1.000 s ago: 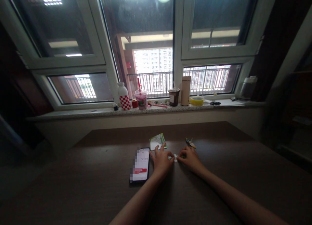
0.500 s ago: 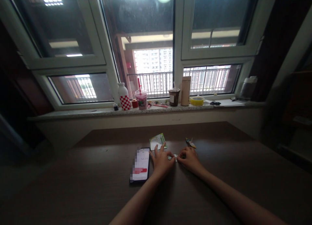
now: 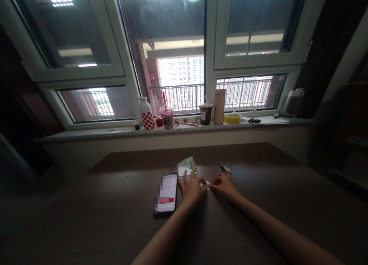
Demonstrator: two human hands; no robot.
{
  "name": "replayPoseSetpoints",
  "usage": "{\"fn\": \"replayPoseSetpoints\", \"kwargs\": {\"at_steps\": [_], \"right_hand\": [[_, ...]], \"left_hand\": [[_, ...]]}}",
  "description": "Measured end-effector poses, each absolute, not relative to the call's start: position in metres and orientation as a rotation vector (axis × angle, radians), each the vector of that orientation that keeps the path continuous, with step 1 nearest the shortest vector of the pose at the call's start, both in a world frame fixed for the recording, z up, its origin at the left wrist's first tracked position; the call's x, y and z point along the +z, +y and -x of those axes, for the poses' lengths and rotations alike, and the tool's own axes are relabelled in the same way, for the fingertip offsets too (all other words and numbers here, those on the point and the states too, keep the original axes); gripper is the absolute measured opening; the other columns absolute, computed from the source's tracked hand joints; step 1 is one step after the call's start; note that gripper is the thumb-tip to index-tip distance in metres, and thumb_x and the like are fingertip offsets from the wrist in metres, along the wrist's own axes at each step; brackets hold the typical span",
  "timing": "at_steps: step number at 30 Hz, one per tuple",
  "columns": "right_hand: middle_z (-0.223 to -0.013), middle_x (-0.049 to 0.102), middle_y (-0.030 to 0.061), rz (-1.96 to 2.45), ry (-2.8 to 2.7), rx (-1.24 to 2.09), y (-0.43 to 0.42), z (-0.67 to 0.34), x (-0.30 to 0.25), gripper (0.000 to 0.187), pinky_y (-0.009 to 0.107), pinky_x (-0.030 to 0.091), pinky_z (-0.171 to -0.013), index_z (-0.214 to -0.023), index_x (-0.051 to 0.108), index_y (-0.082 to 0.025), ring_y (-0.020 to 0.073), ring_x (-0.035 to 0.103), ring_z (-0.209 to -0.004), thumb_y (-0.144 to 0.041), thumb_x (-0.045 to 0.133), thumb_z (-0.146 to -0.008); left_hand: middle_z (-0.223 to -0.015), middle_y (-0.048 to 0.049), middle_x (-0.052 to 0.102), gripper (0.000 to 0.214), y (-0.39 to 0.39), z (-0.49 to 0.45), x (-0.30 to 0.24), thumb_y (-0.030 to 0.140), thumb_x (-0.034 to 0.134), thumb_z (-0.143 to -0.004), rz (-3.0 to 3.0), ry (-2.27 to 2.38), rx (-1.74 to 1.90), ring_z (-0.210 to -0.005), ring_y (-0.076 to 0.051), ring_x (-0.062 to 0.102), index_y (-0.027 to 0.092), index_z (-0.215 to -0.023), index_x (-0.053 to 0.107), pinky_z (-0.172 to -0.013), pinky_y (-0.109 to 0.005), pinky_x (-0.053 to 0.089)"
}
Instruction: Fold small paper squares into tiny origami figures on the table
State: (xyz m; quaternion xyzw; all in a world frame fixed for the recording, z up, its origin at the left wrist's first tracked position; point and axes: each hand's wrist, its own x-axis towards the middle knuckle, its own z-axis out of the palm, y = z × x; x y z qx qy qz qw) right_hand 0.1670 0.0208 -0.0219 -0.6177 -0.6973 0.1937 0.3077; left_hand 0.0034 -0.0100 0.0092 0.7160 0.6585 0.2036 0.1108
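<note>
Both my hands rest on a dark wooden table, meeting over a small white piece of paper. My left hand lies with its outer fingers spread flat while its thumb and forefinger press the paper. My right hand is curled, its fingertips pinching the other side of the same paper. A phone with a lit screen lies just left of my left hand. A green and white packet sits just beyond my left fingers. A small colourful folded paper lies beyond my right hand.
A stone windowsill runs behind the table. On it stand a checked white bottle, a pink drink cup, a dark cup, a tall beige flask, a yellow tape roll and scissors.
Both hands stay on the small white paper with only slight finger shifts. The view has tilted a little.
</note>
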Motion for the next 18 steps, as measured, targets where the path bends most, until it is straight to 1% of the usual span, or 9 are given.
{"fn": "replayPoseSetpoints", "kwargs": {"at_steps": [4,8,13,18], "right_hand": [[-0.095,0.069,0.0068,1.680,-1.807,0.576,0.026,-0.167,-0.023,0.016,0.033,0.039,-0.093,-0.068,0.075,-0.020,0.0266,0.055,-0.106,-0.035,0.077,-0.063],[-0.096,0.069,0.0076,1.710,-1.786,0.586,0.027,-0.167,-0.023,0.019,0.033,0.039,-0.093,-0.074,0.076,-0.021,0.0278,0.054,-0.109,-0.034,0.077,-0.061],[-0.103,0.067,0.0078,1.724,-1.786,0.605,0.025,-0.165,-0.020,0.021,0.033,0.037,-0.097,-0.081,0.077,-0.022,0.0279,0.052,-0.113,-0.031,0.077,-0.062],[-0.102,0.067,0.0070,1.717,-1.832,0.601,0.022,-0.163,-0.015,0.017,0.035,0.035,-0.098,-0.080,0.078,-0.025,0.0290,0.049,-0.114,-0.029,0.076,-0.064]], "left_hand": [[-0.155,0.0017,0.034,0.015,-0.010,-0.003,0.011,0.041,0.062,-0.083,-2.101,1.929,0.542,-0.147,-0.036,0.013,0.032,-0.092,0.070,-0.111,-0.070,0.006],[-0.156,0.0006,0.030,0.017,-0.009,0.000,0.012,0.038,0.059,-0.085,-2.106,1.898,0.494,-0.147,-0.037,0.010,0.034,-0.098,0.069,-0.111,-0.070,0.006],[-0.157,0.0016,0.029,0.020,-0.009,0.006,0.013,0.036,0.058,-0.086,-2.110,1.893,0.452,-0.147,-0.039,0.010,0.038,-0.102,0.069,-0.111,-0.070,0.006],[-0.157,0.0026,0.030,0.021,-0.011,0.006,0.012,0.035,0.056,-0.087,-2.228,1.900,0.459,-0.147,-0.038,0.009,0.037,-0.102,0.071,-0.113,-0.068,0.002]]}}
